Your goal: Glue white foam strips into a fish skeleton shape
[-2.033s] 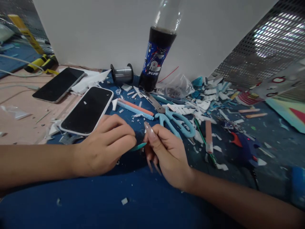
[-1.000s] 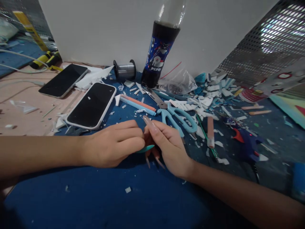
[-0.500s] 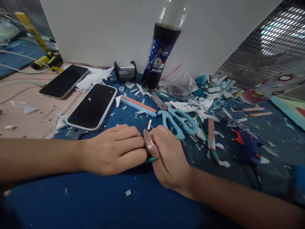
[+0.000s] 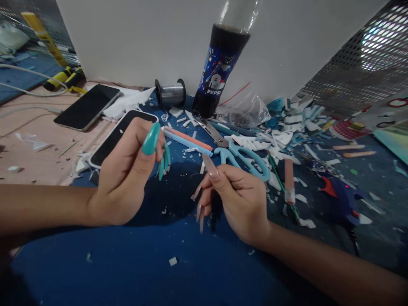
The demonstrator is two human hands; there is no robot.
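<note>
My left hand [image 4: 126, 170], with long teal nails, is raised over the white-edged phone [image 4: 106, 148] and covers part of it. Its fingers are loosely curled and apart, and nothing shows in them. To its right, my right hand [image 4: 237, 191] has long nude-coloured nails. The fingers bend towards the mat, apart from each other, the thumb lies near the index finger, and no object is visible between them. A gap of blue mat [image 4: 172, 284] separates the two hands. Just beyond my right hand lie light-blue-handled scissors [image 4: 251, 159], close to orange and blue sticks [image 4: 188, 138].
A Pepsi bottle [image 4: 219, 68] stands by the white panel, beside a wire spool [image 4: 171, 94]. Another phone [image 4: 87, 107] lies at left. Foam scraps [image 4: 287, 127] are heaped at back right. A blue glue gun [image 4: 339, 197] with its cable lies at right.
My hands, pressed together before, have come apart. The left turned and moved left and up over the phone; the right shifted slightly right, its fingers loosening. The view shifted a little.
</note>
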